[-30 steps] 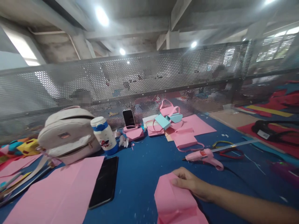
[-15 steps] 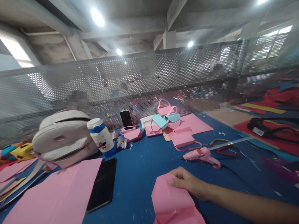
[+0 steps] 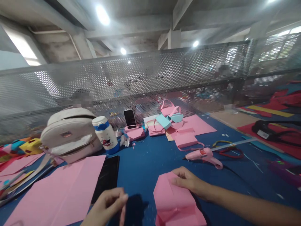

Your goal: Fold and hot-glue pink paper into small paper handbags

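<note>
My right hand (image 3: 188,183) reaches in from the lower right. Its bent fingers press together on the top edge of a folded pink paper piece (image 3: 175,201) lying on the blue table (image 3: 145,163). At the bottom edge my left hand (image 3: 108,205) shows with its fingers curled in; whether anything is in them is hidden. It hovers just below a black phone (image 3: 107,176) that lies flat beside a large pink sheet (image 3: 58,191). A dark shadow falls on the table between my two hands.
A pink glue gun (image 3: 203,155) lies beyond my right hand, with red and yellow loops (image 3: 225,150) next to it. Further back are a white backpack (image 3: 68,135), a white-and-blue bottle (image 3: 105,135), an upright phone (image 3: 129,118), small paper bags (image 3: 172,121) and a perforated metal screen (image 3: 150,78).
My left hand has come up into view at the bottom edge, near the black phone. My right hand stays on the folded pink paper. The view shifted slightly.
</note>
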`<action>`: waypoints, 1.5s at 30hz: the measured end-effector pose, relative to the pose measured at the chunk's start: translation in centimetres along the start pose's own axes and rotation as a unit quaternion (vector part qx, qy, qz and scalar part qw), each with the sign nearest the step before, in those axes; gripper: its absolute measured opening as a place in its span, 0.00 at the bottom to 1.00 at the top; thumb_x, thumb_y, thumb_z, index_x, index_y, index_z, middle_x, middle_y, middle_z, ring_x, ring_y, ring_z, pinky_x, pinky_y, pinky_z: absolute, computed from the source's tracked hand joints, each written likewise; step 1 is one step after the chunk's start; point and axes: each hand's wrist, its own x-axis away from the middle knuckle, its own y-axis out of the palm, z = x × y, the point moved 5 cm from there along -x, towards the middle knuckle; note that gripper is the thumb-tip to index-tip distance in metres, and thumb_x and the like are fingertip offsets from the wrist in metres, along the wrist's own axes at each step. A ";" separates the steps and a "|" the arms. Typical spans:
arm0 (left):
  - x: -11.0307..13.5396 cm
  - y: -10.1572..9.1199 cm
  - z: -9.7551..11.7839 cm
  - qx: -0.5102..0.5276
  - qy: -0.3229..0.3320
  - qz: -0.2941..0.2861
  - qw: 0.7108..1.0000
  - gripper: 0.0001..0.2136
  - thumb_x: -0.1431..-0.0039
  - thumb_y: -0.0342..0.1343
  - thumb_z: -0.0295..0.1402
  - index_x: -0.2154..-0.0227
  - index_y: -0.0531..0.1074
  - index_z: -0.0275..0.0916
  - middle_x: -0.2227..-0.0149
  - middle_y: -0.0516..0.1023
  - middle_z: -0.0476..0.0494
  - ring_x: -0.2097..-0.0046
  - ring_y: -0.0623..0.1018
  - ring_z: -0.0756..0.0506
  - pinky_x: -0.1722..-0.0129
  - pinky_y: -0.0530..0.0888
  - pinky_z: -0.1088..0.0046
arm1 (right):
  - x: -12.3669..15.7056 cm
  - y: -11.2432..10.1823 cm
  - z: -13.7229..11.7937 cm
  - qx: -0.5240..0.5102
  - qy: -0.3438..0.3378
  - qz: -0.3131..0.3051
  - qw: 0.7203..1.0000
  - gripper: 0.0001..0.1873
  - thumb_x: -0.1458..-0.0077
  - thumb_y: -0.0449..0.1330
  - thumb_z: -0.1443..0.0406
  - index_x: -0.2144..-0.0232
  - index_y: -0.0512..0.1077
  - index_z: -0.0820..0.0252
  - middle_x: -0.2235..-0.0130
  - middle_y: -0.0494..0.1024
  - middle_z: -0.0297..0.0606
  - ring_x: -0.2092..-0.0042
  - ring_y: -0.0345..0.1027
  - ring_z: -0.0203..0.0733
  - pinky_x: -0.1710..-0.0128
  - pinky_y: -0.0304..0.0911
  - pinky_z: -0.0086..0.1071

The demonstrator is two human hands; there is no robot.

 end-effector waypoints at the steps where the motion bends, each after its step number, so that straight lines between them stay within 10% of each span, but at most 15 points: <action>1: -1.4 0.8 0.8 0.003 0.021 -0.009 1.000 0.28 0.44 0.54 0.59 0.85 0.69 0.38 0.86 0.73 0.46 0.80 0.70 0.49 0.73 0.67 0.74 | 0.0 0.0 0.0 0.003 -0.002 0.003 1.000 0.29 0.51 0.64 0.43 0.75 0.69 0.66 0.76 0.60 0.30 0.74 0.49 0.30 0.76 0.44 0.25; 7: -6.4 4.0 4.3 0.007 0.136 -0.008 0.991 0.27 0.44 0.55 0.58 0.68 0.80 0.34 0.69 0.81 0.37 0.68 0.76 0.44 0.69 0.69 0.73 | -0.3 0.1 -0.4 0.078 -0.036 0.000 0.996 0.32 0.49 0.60 0.39 0.77 0.65 0.63 0.76 0.57 0.28 0.74 0.46 0.30 0.77 0.42 0.26; 20: -8.8 5.2 4.4 0.241 0.080 -0.044 0.966 0.22 0.45 0.62 0.51 0.60 0.81 0.36 0.55 0.82 0.33 0.53 0.80 0.37 0.53 0.74 0.67 | -0.7 -0.9 -2.4 0.195 -0.073 0.039 0.977 0.31 0.40 0.52 0.43 0.82 0.52 0.58 0.78 0.48 0.25 0.75 0.42 0.31 0.77 0.39 0.28; 30: -9.3 3.9 4.3 0.261 0.111 0.024 0.959 0.15 0.54 0.72 0.42 0.74 0.76 0.37 0.66 0.80 0.42 0.62 0.78 0.45 0.63 0.73 0.75 | -0.7 -1.1 -2.2 0.340 -0.042 0.098 0.934 0.16 0.42 0.54 0.53 0.73 0.62 0.59 0.71 0.64 0.30 0.67 0.56 0.38 0.68 0.52 0.30; 36: -9.7 3.6 4.1 0.331 0.108 0.009 0.937 0.18 0.51 0.69 0.44 0.77 0.70 0.36 0.74 0.75 0.47 0.69 0.73 0.49 0.67 0.69 0.76 | -0.4 0.2 -3.0 0.302 -0.057 -0.006 0.952 0.27 0.39 0.52 0.47 0.79 0.53 0.58 0.76 0.52 0.26 0.72 0.47 0.33 0.74 0.44 0.29; 45: -9.1 4.3 4.2 0.405 0.062 -0.016 0.912 0.18 0.49 0.69 0.41 0.78 0.66 0.38 0.73 0.69 0.51 0.69 0.70 0.50 0.65 0.69 0.75 | -0.6 -0.1 -2.4 0.256 -0.038 -0.001 0.966 0.31 0.40 0.52 0.42 0.80 0.52 0.58 0.76 0.51 0.27 0.73 0.45 0.32 0.75 0.42 0.29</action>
